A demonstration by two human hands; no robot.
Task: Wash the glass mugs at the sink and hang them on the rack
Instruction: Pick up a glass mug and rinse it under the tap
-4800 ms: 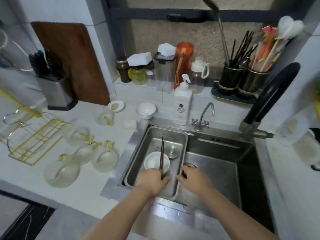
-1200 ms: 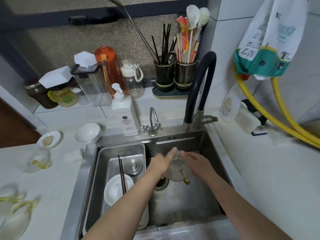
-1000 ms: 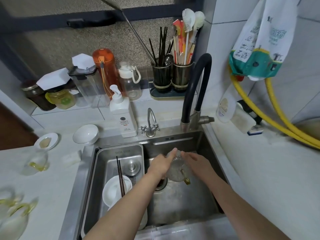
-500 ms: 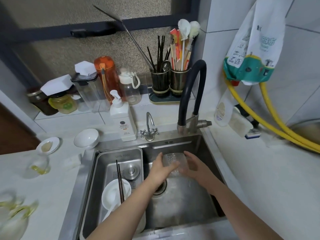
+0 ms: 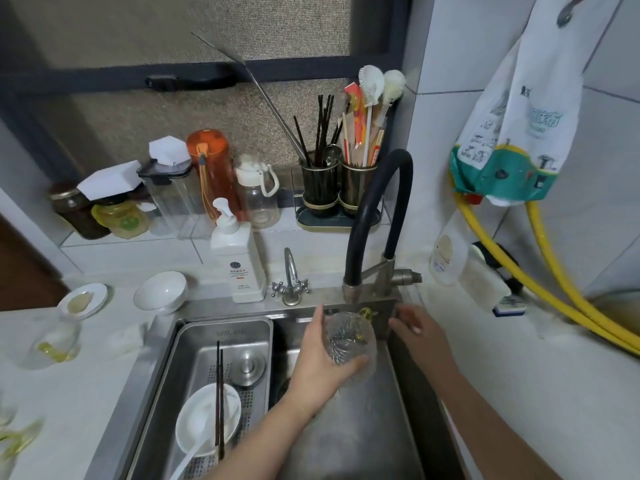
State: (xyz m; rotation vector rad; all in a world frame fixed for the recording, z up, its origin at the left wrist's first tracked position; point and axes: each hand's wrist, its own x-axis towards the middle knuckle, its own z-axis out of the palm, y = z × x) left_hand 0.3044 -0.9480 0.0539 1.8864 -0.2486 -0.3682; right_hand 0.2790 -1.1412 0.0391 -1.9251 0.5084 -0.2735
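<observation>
Head view: textured glass mug [image 5: 349, 344] held over sink basin [image 5: 363, 427] below black faucet hose [image 5: 377, 209], likely so rinse water drains into basin. Left hand [image 5: 325, 368] wraps mug – fingers and thumb curled round body, gold handle [image 5: 366, 313] pointing toward back wall. Right hand [image 5: 414, 329] apart from mug, fingers loosely extended at sink's back edge near faucet lever [image 5: 403, 274] – probably reaching for water control. Another mug [image 5: 55, 344] waits on counter at left; rack not in view.

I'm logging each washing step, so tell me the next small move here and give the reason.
Probably: the right hand turns on the water at the metal lever of the black-hosed tap. The left hand has its grip on the textured clear glass mug over the steel sink basin, just below the tap base, the right hand reaches toward it holding nothing, and no water shows running.
</observation>
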